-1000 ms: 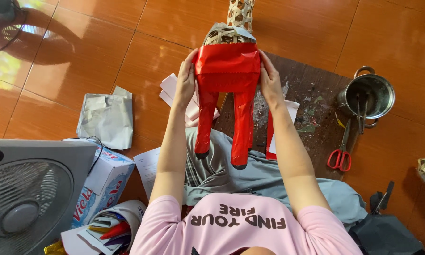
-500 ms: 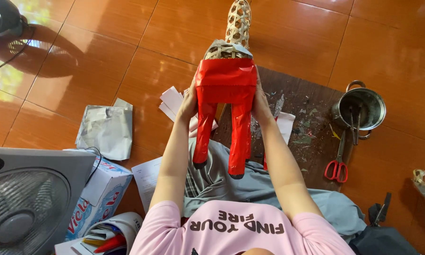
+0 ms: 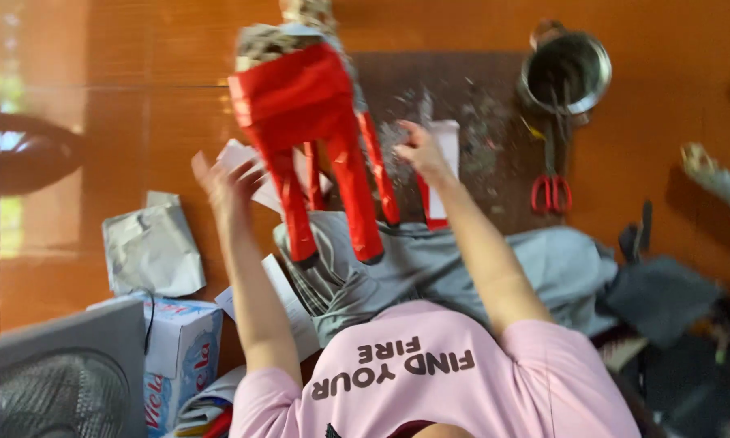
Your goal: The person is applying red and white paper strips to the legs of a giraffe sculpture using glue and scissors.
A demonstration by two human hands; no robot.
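Loosely Supported: Red Figure Between Two Open Hands

Nearest the camera, a pink shirt (image 3: 430, 381) and grey trousers (image 3: 462, 272) are seen, with a cardboard box (image 3: 178, 349) and a fan grille (image 3: 49, 389) at the lower left. Slightly further out, the left hand (image 3: 223, 182) is held open with fingers spread, apparently apart from the figure; nothing is gripped by it. The right hand (image 3: 417, 150) is likewise opened, fingers loose, just beside the figure's legs; whether contact is made cannot be told through the blur. Between the two hands, above the lap, the red paper-covered figure (image 3: 316, 138) is seen tilted, its four legs pointing down toward the trousers. Crumpled silver paper (image 3: 150, 247) lies on the floor to the left. Further off, red-handled scissors (image 3: 550, 182) lie near a metal pot (image 3: 566, 71) on the orange tiled floor (image 3: 122, 49).

With neither hand closed on it, the figure could be judged likely to tip or drop onto the lap, and its thin legs might be bent or the red wrapping creased.
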